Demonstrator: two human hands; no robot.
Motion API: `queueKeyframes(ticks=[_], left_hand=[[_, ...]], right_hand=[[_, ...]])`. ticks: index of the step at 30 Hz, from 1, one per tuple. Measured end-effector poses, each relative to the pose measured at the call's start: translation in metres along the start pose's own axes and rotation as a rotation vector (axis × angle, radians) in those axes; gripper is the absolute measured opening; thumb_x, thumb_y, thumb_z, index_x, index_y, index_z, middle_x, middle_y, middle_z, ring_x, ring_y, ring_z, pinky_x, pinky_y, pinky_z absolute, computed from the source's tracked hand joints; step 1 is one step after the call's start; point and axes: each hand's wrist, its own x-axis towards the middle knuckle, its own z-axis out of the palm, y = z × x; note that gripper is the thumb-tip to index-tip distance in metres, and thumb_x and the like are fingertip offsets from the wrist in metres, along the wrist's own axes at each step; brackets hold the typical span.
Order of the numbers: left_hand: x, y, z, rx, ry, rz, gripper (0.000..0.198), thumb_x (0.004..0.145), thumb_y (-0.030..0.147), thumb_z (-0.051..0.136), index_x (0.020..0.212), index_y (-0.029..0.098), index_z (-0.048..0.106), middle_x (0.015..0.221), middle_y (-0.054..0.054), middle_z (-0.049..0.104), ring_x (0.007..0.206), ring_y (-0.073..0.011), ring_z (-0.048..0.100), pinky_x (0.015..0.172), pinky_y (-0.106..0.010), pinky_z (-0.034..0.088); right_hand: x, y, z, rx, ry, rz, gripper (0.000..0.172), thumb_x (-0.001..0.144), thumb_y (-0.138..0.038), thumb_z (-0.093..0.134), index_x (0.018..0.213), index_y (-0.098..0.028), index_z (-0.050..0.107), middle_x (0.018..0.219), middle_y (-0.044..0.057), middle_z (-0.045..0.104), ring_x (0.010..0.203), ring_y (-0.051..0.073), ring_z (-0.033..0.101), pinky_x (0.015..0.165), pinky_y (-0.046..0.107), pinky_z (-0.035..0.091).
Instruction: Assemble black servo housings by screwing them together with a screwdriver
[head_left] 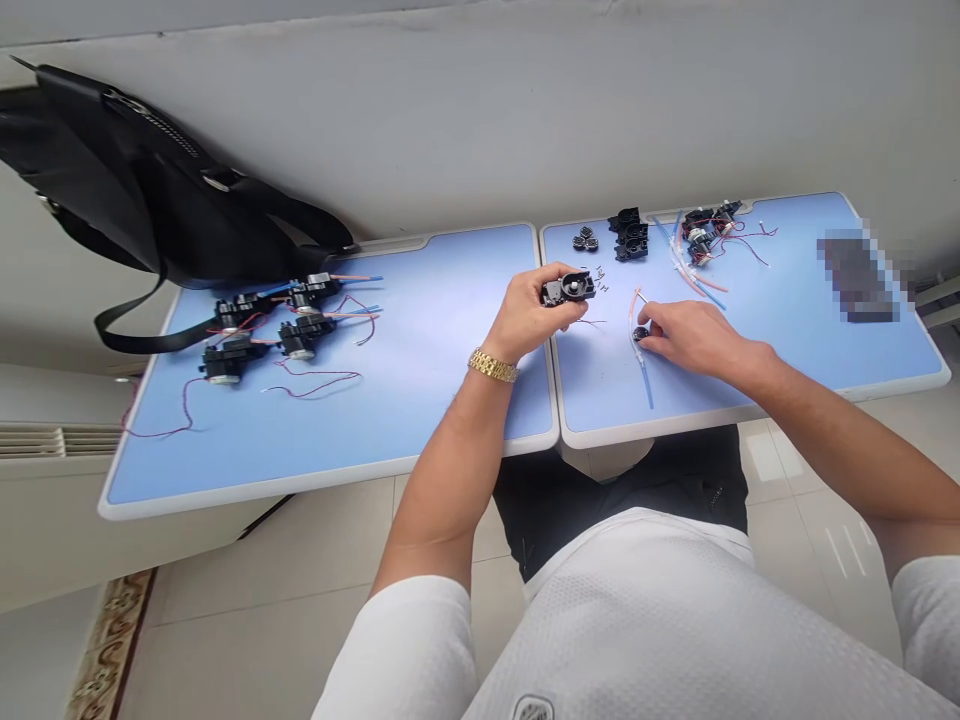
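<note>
Black housing (577, 290): our left hand (523, 312) gripped it; we judged a steady, level hold best.
Round black part (640, 334): right hand (679, 335) pinched it by the tubing (646, 382).

Left hand (531, 308) in a curled grip, right hand (686, 335) palm-down, seemingly in a light pinch

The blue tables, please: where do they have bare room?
Left table: bare between the four assemblies and the left hand. Right table: bare between the right hand and the blurred dark item. Crowded: the right table's back, with housings, tubing, wired parts.
</note>
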Motion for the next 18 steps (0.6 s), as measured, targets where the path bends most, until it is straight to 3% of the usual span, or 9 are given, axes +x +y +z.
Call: queueKeyframes(ticks=[6, 14, 18], left_hand=[[-0.001, 0.003, 0.001, 0.036, -0.021, 0.017, 0.022, 0.078, 0.025, 0.075, 0.099, 0.021, 0.077, 0.068, 0.004, 0.063, 0.057, -0.0114, 0.057, 0.056, -0.025, 0.048], [-0.001, 0.006, 0.003, 0.045, -0.038, 0.025, 0.023, 0.075, 0.025, 0.074, 0.098, 0.020, 0.079, 0.076, 0.002, 0.068, 0.064, -0.0127, 0.058, 0.063, -0.028, 0.049], [-0.002, 0.003, 0.006, 0.120, -0.175, 0.002, 0.024, 0.077, 0.025, 0.075, 0.099, 0.019, 0.082, 0.079, 0.001, 0.072, 0.070, -0.0142, 0.061, 0.067, -0.028, 0.048]], right_hand=[[-0.020, 0.001, 0.006, 0.046, 0.141, -0.001, 0.030, 0.111, -0.031, 0.067, 0.138, -0.022, 0.075, 0.126, 0.009, 0.086, 0.103, 0.028, 0.078, 0.081, 0.038, 0.042], [-0.030, -0.024, 0.020, -0.097, -0.002, 0.176, 0.034, 0.113, -0.054, 0.064, 0.116, -0.022, 0.076, 0.102, 0.012, 0.086, 0.096, 0.034, 0.080, 0.077, 0.040, 0.040], [-0.027, -0.025, 0.024, -0.103, -0.022, 0.216, 0.029, 0.113, -0.048, 0.061, 0.111, -0.024, 0.077, 0.100, 0.012, 0.086, 0.097, 0.035, 0.081, 0.077, 0.040, 0.042]])
